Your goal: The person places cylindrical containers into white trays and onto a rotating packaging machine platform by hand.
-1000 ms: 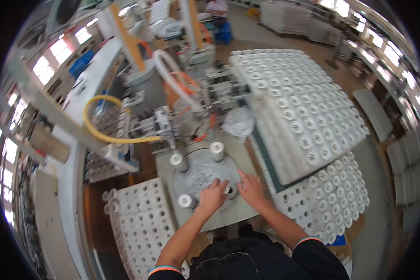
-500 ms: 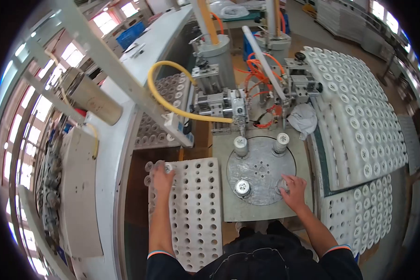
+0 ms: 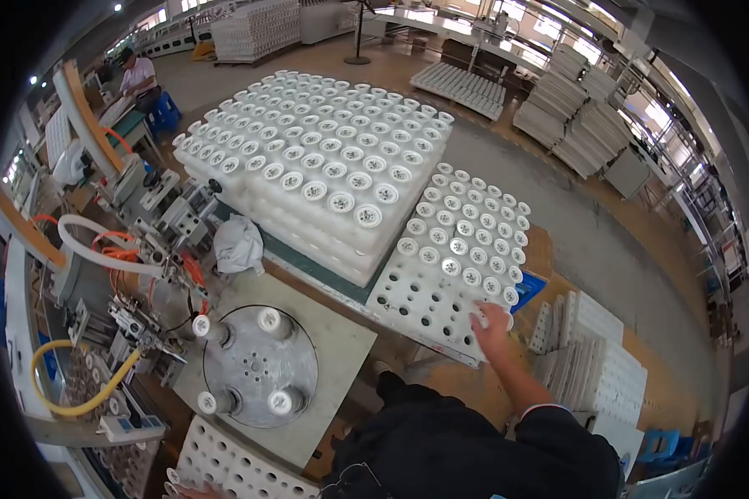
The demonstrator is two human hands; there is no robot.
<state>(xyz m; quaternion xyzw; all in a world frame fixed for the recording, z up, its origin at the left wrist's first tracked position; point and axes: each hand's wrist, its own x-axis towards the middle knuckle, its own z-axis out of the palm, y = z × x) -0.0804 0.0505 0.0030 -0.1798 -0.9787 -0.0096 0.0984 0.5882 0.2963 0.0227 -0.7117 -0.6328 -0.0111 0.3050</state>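
My right hand point(image 3: 493, 324) is over the front of the white hole tray point(image 3: 408, 287) on the right, its visible fingers apart. Beside it, partly hidden, is a white round cup-shaped part point(image 3: 508, 319); no part shows clearly between the fingers. At the bottom edge, my left hand point(image 3: 196, 492) is mostly cut off, close to a pale cup point(image 3: 173, 475) at the end of another white hole tray point(image 3: 225, 453). On the round metal turntable point(image 3: 258, 391) stand several holders topped with white cups, one of them a cup point(image 3: 270, 318) on the far side.
A tall stack of filled trays point(image 3: 308, 216) stands beyond the turntable. The machine point(image 3: 137, 324) with a yellow hose point(image 3: 83, 407) is on the left, near a crumpled white cloth point(image 3: 238, 244). Stacked trays point(image 3: 595, 358) stand at right. A person point(image 3: 139, 76) sits far off.
The view has swung to the right. My right hand has left the turntable and moved out to the right-hand tray. My left hand remains by the other tray's end, now nearly out of view.
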